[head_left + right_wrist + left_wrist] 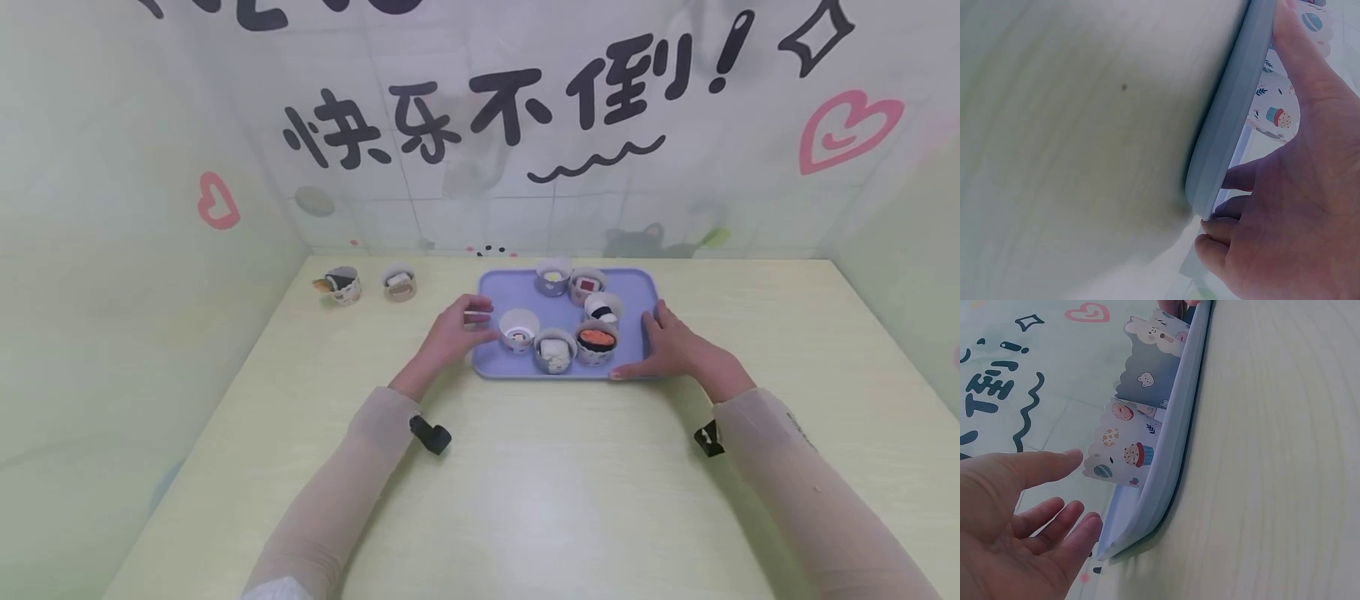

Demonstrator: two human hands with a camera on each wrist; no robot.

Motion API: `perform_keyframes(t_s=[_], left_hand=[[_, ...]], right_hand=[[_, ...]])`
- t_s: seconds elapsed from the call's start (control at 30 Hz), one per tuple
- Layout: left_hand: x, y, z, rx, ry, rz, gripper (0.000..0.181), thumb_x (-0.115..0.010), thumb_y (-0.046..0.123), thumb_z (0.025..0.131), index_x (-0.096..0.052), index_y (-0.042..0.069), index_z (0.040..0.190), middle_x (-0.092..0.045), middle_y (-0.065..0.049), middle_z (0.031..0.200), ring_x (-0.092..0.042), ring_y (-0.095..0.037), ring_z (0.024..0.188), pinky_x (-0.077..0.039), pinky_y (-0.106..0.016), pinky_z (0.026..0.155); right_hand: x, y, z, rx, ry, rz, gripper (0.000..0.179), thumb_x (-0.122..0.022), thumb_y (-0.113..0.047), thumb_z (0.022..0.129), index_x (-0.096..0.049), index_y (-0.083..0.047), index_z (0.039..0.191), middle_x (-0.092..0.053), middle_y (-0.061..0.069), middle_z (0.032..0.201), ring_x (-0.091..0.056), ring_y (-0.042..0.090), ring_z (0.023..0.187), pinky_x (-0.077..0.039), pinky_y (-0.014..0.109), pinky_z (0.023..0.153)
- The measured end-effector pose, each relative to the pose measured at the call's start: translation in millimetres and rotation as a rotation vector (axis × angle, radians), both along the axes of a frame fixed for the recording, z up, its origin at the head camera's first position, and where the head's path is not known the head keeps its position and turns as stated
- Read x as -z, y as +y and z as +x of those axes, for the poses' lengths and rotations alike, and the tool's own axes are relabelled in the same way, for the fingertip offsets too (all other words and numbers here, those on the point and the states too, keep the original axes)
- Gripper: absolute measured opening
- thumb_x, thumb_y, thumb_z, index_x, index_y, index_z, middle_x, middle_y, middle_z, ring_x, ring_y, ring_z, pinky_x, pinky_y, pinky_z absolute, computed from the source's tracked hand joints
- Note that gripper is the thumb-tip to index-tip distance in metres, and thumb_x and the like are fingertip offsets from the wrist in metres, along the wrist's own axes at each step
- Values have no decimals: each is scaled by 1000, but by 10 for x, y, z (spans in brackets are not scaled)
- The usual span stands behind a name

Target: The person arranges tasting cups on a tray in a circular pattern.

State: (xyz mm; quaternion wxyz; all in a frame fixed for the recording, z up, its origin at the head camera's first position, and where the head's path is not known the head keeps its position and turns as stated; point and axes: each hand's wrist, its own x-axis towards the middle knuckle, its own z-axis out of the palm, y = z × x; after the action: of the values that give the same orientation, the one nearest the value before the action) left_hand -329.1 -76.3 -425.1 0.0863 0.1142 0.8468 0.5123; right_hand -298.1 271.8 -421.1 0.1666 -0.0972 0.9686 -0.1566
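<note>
A light blue tray [517, 287] lies on the table and carries several patterned paper cups. A cup with orange-topped toy sushi [597, 340] stands at its front right, beside a cup with a white block [554, 354]. At the front left is a pale cup [519, 327], its inside partly visible. My left hand [457, 327] is at the tray's left edge, thumb and fingers apart, holding nothing; its thumb points at a cup [1125, 447] in the left wrist view. My right hand [671, 342] grips the tray's front right corner, thumb along the front rim, fingers over the right edge.
Two more cups stand off the tray at the back left: one with a shrimp-like piece [342, 285], one with a whitish piece [399, 283]. A printed sheet [480, 175] with lettering covers the wall behind. The pale wooden table [525, 483] extends around the tray.
</note>
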Motion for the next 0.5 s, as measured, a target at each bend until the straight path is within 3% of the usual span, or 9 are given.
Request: perform_keyframes(t_s=[0.5], left_hand=[[11, -151, -28, -42, -7, -8, 60, -74, 11, 88, -46, 5, 141, -54, -13, 144, -54, -30, 134, -48, -41, 112]], right_hand=[[-8, -5, 7, -4, 13, 4, 134, -76, -68, 73, -11, 22, 148, 6, 46, 155, -5, 60, 145, -18, 65, 121]])
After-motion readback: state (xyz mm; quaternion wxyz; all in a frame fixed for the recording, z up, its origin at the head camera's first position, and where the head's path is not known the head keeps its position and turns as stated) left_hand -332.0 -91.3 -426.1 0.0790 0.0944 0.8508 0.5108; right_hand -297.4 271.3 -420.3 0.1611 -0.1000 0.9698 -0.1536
